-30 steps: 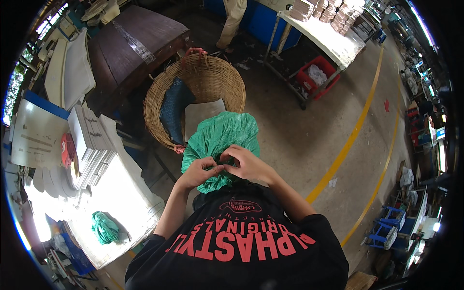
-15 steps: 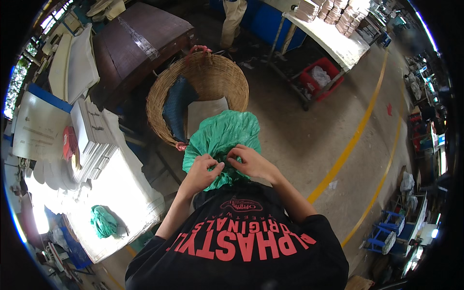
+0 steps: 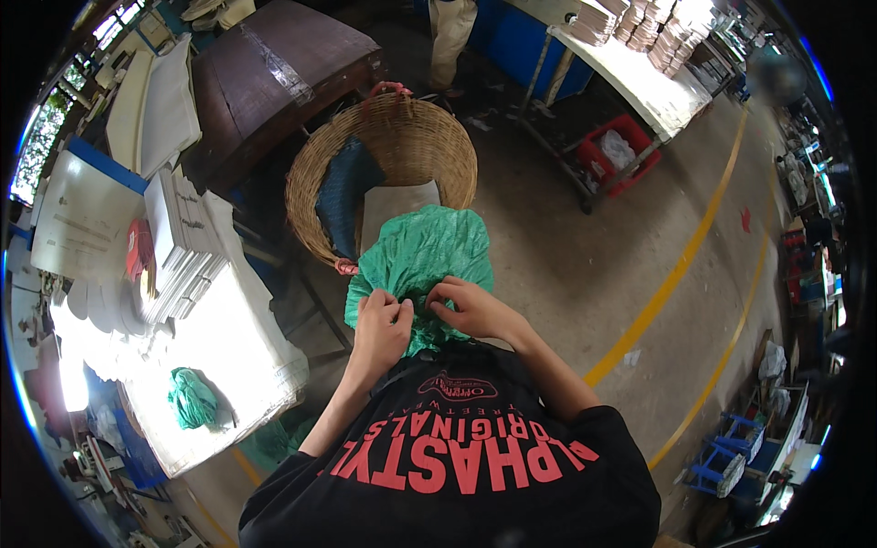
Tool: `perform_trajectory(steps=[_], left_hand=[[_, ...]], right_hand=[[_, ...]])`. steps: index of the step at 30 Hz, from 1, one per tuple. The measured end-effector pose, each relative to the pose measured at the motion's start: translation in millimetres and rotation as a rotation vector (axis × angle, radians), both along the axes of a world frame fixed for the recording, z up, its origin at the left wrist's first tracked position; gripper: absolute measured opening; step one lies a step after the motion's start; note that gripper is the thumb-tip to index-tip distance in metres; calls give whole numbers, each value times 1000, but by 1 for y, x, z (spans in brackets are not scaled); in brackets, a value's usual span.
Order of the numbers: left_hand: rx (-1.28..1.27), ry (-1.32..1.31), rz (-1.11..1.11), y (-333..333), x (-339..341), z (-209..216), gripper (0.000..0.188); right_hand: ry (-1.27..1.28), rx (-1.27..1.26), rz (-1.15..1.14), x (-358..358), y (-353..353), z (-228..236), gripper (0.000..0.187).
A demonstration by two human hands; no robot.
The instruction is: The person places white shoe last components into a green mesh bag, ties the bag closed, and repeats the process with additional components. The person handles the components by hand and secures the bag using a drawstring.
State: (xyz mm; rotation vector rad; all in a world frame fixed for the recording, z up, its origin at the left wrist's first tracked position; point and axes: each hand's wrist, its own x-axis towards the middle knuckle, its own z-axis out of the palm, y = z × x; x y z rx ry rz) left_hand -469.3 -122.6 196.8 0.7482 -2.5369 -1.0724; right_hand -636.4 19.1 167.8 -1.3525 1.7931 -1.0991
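Floor (image 3: 557,256): grey, marked with curved yellow lines (image 3: 679,269). 
Brown surface (image 3: 274,91): stood beyond the basket, to its left. 
White surface (image 3: 256,361): at the person's left, bearing a stack of boards (image 3: 190,260). 
Basket (image 3: 434,137): wide, woven, ahead of the person; held a blue sheet (image 3: 345,196) and a pale flat piece (image 3: 395,199). 
Green bag (image 3: 425,242): one, crumpled plastic, close before the person's waist, overlapping the basket's near rim in view; contact could not be told. Judged risks: thin folds slipping from the fingertips, since the plastic looked slick; a tear, should both hands pull apart hard. 
Left hand (image 3: 382,327): fingers curled at the bag's near left side, the bag lying just beyond it. 
Right hand (image 3: 469,309): fingers bent inward at the near right side, the bag ahead and to its left. Whether either hand pinched plastic could not be told; tips were partly hidden. 
Green bundle (image 3: 191,399): one, on the white surface.
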Motion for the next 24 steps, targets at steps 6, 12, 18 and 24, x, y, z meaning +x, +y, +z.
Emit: perform_trajectory(steps=[6,12,18,24], left_hand=[[395,52,145,12,20,19,34],[326,166,279,41,55,31,39],[373,202,425,72,85,35,40],[311,299,505,107,100,34,39]], right_hand=[[-68,-72,129,2,3,5,12],[-110,32,311,15,-10,5,13],[-87,139,532,29,-29,20,15],[-157,2,563,34,-38,48,10]])
